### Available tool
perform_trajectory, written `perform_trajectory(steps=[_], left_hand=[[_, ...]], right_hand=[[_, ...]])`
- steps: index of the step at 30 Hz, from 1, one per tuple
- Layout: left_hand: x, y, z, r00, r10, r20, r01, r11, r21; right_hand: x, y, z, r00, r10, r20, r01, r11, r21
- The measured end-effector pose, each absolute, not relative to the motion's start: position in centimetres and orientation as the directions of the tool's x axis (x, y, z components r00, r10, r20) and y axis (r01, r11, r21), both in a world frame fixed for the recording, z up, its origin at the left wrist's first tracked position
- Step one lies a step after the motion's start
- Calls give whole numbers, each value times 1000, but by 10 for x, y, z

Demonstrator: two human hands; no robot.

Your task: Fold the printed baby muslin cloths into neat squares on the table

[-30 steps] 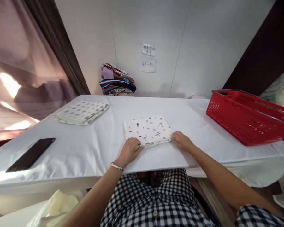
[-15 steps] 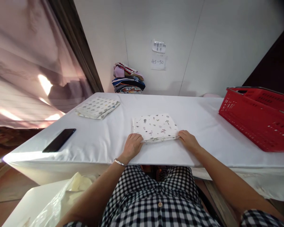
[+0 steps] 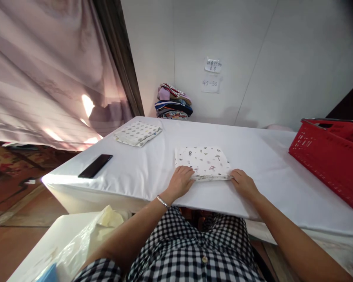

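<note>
A white cloth [image 3: 202, 160] printed with small palm trees and other figures lies folded into a flat rectangle on the white-covered table [image 3: 141, 172]. At its near left corner my left hand [image 3: 181, 180] is closed on the edge, fingers on top. My right hand [image 3: 243, 183] pinches the near right corner between thumb and fingers. The layered near edge of the cloth shows between the two hands. Further left and back lies a second folded cloth [image 3: 139, 133], white with grey heart-like shapes, apart from both hands.
A black phone [image 3: 95, 166] rests near the table's left edge. The red plastic basket [image 3: 329, 156] stands on the right. Folded fabrics [image 3: 174, 102] are stacked behind the table by the wall. At lower left, a plastic bag [image 3: 88, 235] sits on a white surface.
The camera view has turned left, so everything appears further right. Both hands stay at the cloth's near corners; the left hand now reaches slightly further over its corner.
</note>
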State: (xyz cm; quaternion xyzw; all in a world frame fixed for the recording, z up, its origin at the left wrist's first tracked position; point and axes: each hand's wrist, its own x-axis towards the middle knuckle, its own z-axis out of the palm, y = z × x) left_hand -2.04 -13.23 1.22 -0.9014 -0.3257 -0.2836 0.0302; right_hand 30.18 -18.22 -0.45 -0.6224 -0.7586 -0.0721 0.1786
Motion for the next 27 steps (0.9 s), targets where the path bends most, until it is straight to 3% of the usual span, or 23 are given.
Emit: perform_trajectory(steps=[5,10,14,17,22,27], left_hand=[[-14,-137,-13,664,586,465,643,-765,46],[-17,-138,-18,679,620,393,662,-748,36],[-20,-139,-13,700,622,351,647,-761,58],[-25,-143,-8,700,612,368,620,-777,113],[-31,-141,8,603,680,417,616,-729,297],[-32,-105,16,257,848,462,733,-483,478]], right_hand=[[293,-182,4,-197,885,423,953,274,-129],[248,-171,17,-283,794,537,879,440,-187],[214,-161,10,-360,853,378,879,446,-168],[210,-161,-5,-375,882,285,889,429,-158],[230,-170,-8,-382,887,258,885,432,-174],[257,-158,10,-255,922,291,905,334,-264]])
